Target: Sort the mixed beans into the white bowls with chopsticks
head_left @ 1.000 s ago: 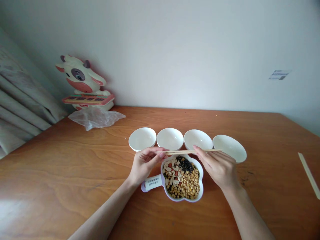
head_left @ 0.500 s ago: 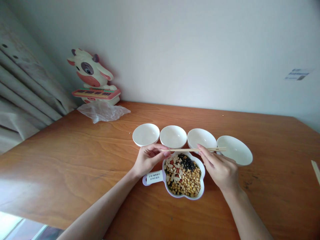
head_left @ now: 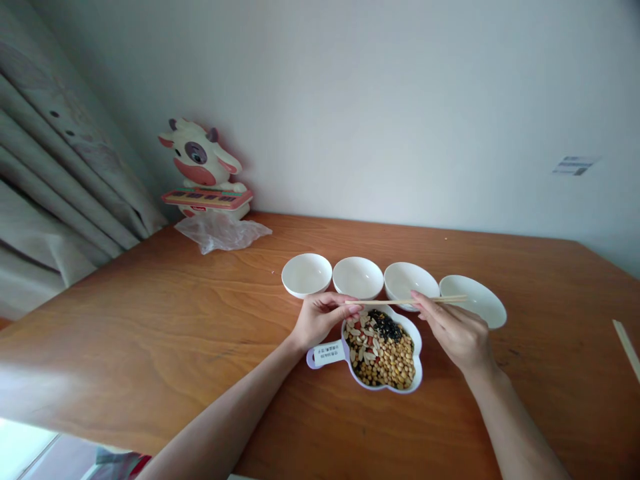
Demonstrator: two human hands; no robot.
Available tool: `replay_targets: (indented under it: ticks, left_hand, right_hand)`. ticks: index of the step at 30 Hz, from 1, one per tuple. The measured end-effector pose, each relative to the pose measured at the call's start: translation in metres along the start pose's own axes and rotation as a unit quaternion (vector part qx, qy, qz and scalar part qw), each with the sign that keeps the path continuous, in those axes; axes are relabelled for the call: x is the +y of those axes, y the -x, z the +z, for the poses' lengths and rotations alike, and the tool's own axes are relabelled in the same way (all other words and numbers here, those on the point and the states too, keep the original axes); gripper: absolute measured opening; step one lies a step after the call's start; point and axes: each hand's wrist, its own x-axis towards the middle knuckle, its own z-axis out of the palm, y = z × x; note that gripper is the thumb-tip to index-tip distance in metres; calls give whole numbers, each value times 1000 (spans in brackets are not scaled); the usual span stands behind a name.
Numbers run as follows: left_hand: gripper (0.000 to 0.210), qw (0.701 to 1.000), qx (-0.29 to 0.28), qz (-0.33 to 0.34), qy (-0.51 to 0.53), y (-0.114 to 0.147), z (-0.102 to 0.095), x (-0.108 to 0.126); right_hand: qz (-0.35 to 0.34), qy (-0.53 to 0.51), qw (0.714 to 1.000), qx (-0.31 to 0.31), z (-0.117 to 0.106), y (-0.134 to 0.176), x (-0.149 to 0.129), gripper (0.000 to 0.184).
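Observation:
A pair of wooden chopsticks (head_left: 387, 302) lies level across the view, held between both hands. My left hand (head_left: 323, 318) pinches the left tips between thumb and fingers. Toward the other end, my right hand (head_left: 456, 331) grips the sticks. Below them sits a white cloud-shaped dish (head_left: 418, 373) with a labelled lilac handle (head_left: 327, 355) pointing left. It holds peanuts (head_left: 364, 340), black seeds or beans (head_left: 386, 325) and yellow soybeans (head_left: 393, 365). Behind it stand white bowls in a row: one at left (head_left: 306, 275), two in the middle (head_left: 358, 277) (head_left: 407, 280), and one at right (head_left: 477, 299).
A cow-shaped toy keyboard (head_left: 207, 170) stands at the back left, with a crumpled clear plastic bag (head_left: 223, 232) before it. More chopsticks (head_left: 626, 347) lie at the right edge. The wooden table (head_left: 200, 320) meets the wall behind; a curtain (head_left: 65, 200) hangs at left.
The whole view has shifted, so things sit slightly further right or lower, the head having moved. Both hands keep hold of the chopsticks in nearly the same pose over the dish.

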Motion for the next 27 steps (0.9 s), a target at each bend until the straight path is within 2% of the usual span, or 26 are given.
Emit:
replay_targets:
  ticks: [4, 8, 12, 16, 21, 27]
  left_hand:
    - [26, 1000, 5, -3, 12, -3, -1, -3]
    - [28, 1000, -5, -6, 10, -5, -1, -5]
    - [26, 1000, -8, -1, 4, -5, 1, -5]
    - [27, 1000, -1, -9, -5, -5, 3, -4]
    - [35, 1000, -13, -16, -7, -4, 2, -7]
    - [32, 999, -35, 3, -32, -2, -1, -10]
  right_hand:
    - [48, -35, 997, 41, 3, -2, -6, 63]
    - [172, -143, 973, 49, 10, -4, -16, 35]
    - [308, -249, 916, 66, 15, -11, -26, 19]
    - [395, -356, 844, 71, 17, -17, -27, 17]
    - [432, -457, 774, 78, 24, -14, -17, 24]
    - [453, -503, 731, 92, 23, -18, -19, 20]
